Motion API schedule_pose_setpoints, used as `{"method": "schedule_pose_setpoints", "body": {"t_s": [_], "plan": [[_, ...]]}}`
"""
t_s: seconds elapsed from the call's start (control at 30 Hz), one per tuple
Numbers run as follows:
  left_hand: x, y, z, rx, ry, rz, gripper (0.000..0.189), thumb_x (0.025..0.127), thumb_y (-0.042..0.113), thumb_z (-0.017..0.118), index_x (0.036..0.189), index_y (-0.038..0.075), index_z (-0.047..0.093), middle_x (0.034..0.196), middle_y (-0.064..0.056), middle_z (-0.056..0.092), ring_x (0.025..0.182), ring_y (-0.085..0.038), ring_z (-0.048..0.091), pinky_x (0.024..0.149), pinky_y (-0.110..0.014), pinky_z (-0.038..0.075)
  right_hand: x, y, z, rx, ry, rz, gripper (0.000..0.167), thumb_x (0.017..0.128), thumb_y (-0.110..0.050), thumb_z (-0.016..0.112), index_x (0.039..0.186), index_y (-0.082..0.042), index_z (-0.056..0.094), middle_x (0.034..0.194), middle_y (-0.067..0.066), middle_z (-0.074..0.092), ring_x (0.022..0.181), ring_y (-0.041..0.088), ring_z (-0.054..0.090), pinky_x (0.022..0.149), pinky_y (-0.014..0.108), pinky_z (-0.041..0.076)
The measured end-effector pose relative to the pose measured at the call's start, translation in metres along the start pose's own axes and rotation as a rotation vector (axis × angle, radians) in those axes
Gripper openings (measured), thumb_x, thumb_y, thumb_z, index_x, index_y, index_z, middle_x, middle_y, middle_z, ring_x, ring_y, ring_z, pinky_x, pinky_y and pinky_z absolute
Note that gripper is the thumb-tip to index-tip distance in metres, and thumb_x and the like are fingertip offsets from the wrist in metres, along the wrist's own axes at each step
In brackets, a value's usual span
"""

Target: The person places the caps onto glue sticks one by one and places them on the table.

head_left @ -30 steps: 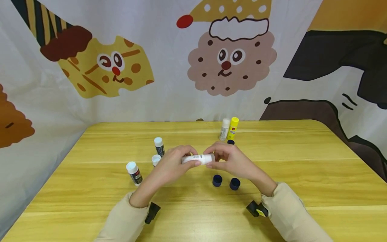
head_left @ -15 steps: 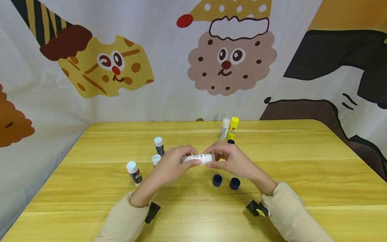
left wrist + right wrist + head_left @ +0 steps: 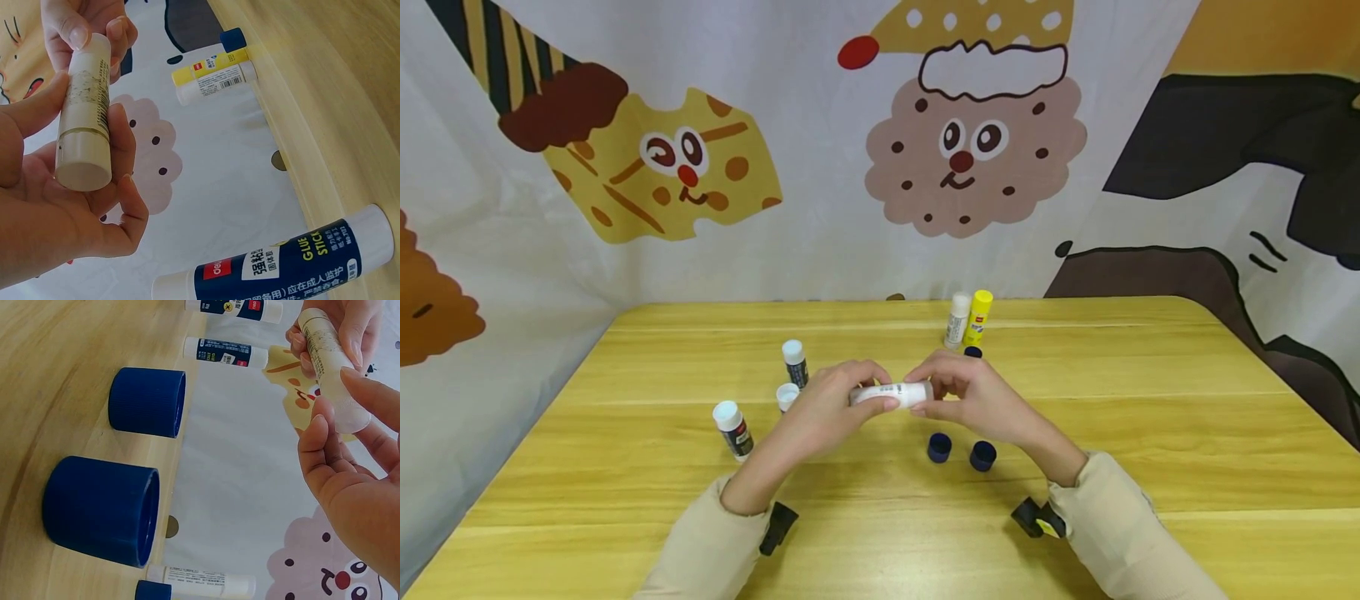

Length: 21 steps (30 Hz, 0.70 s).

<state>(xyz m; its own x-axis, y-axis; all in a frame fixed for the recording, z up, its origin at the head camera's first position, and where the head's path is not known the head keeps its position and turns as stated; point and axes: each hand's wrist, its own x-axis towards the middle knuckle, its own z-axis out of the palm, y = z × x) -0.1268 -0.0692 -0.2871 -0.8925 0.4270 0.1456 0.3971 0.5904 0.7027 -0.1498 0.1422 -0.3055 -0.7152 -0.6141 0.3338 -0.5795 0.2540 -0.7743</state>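
Tbl [image 3: 880, 542]: wht tube [image 3: 901, 394] in LH [image 3: 829, 407] & RH [image 3: 979, 402]

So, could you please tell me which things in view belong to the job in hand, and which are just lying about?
In the job:
white glue stick, held by left hand and right hand

Apparently lying about:
three blue caps
yellow glue stick
pale stick beside it
two navy-labelled sticks
white-topped object, partly hidden
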Motion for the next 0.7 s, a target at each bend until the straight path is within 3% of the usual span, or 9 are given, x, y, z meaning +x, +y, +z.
{"method": "schedule_pose_setpoints", "body": {"t_s": [0.13, 0.47, 0.7], "plan": [[-0.0004, 0.0006, -0.0003, -0.009, -0.001, -0.020, 0.013, 0.086, 0.018, 0.065, 0.095, 0.010, 0.064, 0.084, 0.001, 0.059, 0.064, -0.014, 0.047, 0.057, -0.027, 0.040, -0.0004, -0.0003, -0.0004, 0.006, -0.002, 0.010, 0.026, 0.077, 0.001, 0.070, 0.102, -0.001, 0.063, 0.093, 0.005, 0.057, 0.067, 0.016, 0.049, 0.059, 0.025, 0.045], [0.0002, -0.0015, 0.0006, -0.016, 0.006, 0.002, 0.013, 0.086, 0.017, 0.065, 0.095, 0.008, 0.064, 0.083, 0.000, 0.060, 0.065, -0.012, 0.048, 0.058, -0.026, 0.042, -0.0008, -0.0002, -0.0018, 0.047, -0.004, 0.071, 0.027, 0.078, 0.001, 0.070, 0.103, 0.000, 0.062, 0.095, 0.007, 0.058, 0.071, 0.018, 0.053, 0.065, 0.029, 0.048], [-0.0006, -0.0014, -0.0002, -0.007, 0.019, -0.006, 0.013, 0.085, 0.017, 0.066, 0.095, 0.010, 0.064, 0.085, 0.001, 0.060, 0.068, -0.013, 0.049, 0.060, -0.028, 0.042, -0.0005, 0.0005, -0.0022, 0.028, -0.007, 0.076, 0.024, 0.078, -0.002, 0.071, 0.100, -0.001, 0.062, 0.089, 0.004, 0.058, 0.067, 0.016, 0.053, 0.060, 0.029, 0.047]]}}
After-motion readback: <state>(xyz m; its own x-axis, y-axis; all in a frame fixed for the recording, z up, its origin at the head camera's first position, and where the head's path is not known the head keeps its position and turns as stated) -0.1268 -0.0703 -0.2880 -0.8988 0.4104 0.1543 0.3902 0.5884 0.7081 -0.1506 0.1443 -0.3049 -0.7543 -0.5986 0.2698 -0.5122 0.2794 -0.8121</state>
